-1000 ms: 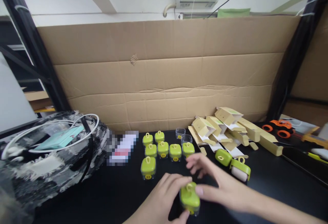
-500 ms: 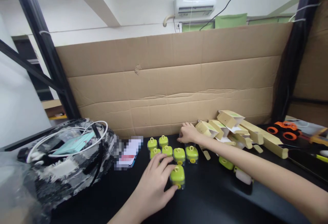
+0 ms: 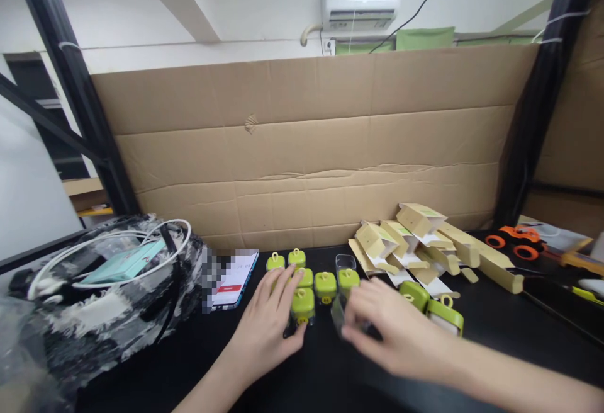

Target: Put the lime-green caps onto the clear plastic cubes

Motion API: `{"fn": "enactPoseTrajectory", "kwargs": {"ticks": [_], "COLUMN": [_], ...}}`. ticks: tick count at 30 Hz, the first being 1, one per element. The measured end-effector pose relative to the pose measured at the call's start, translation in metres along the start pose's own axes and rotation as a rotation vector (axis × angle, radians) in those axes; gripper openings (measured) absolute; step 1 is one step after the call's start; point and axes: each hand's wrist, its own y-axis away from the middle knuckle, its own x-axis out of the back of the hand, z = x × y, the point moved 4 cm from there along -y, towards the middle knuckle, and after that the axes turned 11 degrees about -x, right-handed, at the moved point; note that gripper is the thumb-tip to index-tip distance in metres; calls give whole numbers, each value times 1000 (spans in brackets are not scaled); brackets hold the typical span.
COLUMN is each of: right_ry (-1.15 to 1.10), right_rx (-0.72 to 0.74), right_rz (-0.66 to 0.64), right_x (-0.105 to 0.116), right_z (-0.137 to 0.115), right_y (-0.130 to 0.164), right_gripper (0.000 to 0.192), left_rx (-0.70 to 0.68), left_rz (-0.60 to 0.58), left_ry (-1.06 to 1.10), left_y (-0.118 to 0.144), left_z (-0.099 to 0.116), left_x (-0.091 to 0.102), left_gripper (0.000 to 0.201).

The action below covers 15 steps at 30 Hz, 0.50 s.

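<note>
Right hand (image 3: 389, 328) has drawn back across the table (image 3: 306, 378), its fingers closed on a clear cup (image 3: 338, 313). The left hand (image 3: 267, 315) spreads its fingers at a green-lidded container (image 3: 302, 304), grip unclear, partly hiding similar containers (image 3: 306, 277); cartons (image 3: 375, 242) lie beyond.

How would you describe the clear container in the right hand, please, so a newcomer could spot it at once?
Start at the large cardboard panel and look down to the green-lidded boxes on the table before it. At their near right, the right hand holds the clear container. Unlike those boxes it shows no green lid, and unlike the clear cup behind, it is held.
</note>
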Motion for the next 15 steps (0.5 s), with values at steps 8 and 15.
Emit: {"fn": "enactPoseTrajectory", "kwargs": {"ticks": [8,15], "right_ry": [-1,388], "right_rx": [-82,-342], "right_rz": [-102,-107], "right_x": [1,23], "right_z": [-1,83], "right_y": [14,8], "right_gripper": [18,12], "left_rx": [180,320], "left_rz": [-187,-236], "left_ry": [850,1029], "left_y": [4,-4], "left_z": [47,55], "left_x": [-29,-34], "left_gripper": [99,61]}}
